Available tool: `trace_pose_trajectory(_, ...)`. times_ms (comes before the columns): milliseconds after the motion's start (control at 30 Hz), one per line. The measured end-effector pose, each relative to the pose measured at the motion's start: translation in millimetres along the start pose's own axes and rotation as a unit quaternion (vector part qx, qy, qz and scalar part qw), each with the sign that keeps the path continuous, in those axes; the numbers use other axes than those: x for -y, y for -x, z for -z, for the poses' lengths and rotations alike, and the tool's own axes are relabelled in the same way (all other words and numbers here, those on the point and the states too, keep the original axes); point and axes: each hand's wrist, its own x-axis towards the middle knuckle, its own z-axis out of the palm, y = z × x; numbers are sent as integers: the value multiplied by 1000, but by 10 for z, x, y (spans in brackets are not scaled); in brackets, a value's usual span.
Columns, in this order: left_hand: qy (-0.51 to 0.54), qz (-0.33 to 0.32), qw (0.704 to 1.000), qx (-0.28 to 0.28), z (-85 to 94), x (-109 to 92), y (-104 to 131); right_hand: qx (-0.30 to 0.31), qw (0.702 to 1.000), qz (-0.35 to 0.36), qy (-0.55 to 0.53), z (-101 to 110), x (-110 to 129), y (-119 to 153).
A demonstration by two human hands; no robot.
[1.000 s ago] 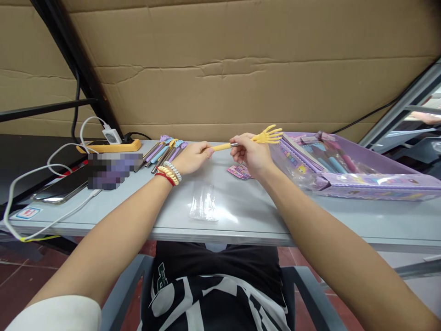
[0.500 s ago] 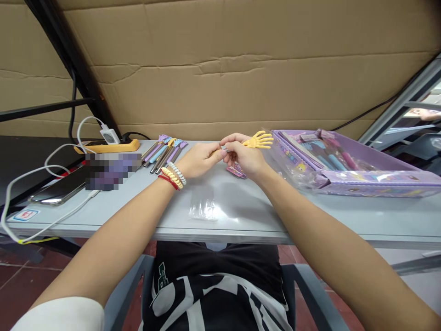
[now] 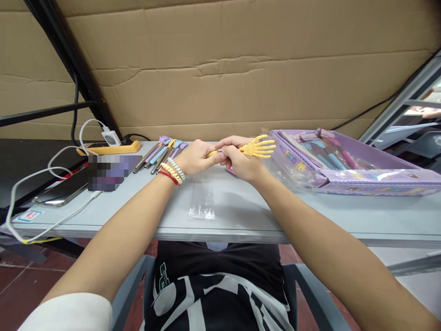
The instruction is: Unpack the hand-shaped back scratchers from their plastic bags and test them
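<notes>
A yellow hand-shaped stick (image 3: 257, 148) points right, its spread plastic fingers beyond my right hand (image 3: 240, 158), which is closed around its shaft. My left hand (image 3: 199, 157) pinches the stick's other end, where a yellow tip shows beside a short metal part. Both hands meet over the table, thumbs nearly touching. A clear plastic bag (image 3: 202, 202) lies flat below them. Partly hidden behind my right hand is a small pink card (image 3: 231, 170). Left of my left wrist lies a row of hand-topped sticks (image 3: 161, 152) in purple, blue and yellow with metal shafts.
A purple box (image 3: 372, 182) holding packaged items stands at the right, with crumpled clear plastic beside it. At the left are a phone (image 3: 62, 191), a yellow power strip (image 3: 120, 148) and white cables. A cardboard wall (image 3: 241, 96) rises behind the table (image 3: 344, 216).
The yellow stick has shifted slightly down and right, and more of its palm and its left end shows. The pink card is now more covered by my right hand.
</notes>
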Motion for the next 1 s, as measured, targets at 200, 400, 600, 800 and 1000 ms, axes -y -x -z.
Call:
trace_pose_trajectory(200, 12, 13, 1000, 0, -12, -35, -2, 9, 999, 29, 39, 45, 26, -21)
trace_pose_trajectory(400, 8, 50, 997, -54, -54, -19, 61, 18, 999, 25, 25, 105, -14, -66)
trace_pose_trajectory(600, 35, 71, 995, -61, -45, 31, 52, -8, 999, 33, -5, 72, -69, -74)
trace_pose_trajectory(800, 79, 92, 993, -12, 85, 109, 101, -70, 996, 63, 1, 163, 83, -82)
trace_pose_trajectory(1000, 45, 141, 989, -25, 148, 133, 127, -217, 966, 118, -72, 441, 301, -173)
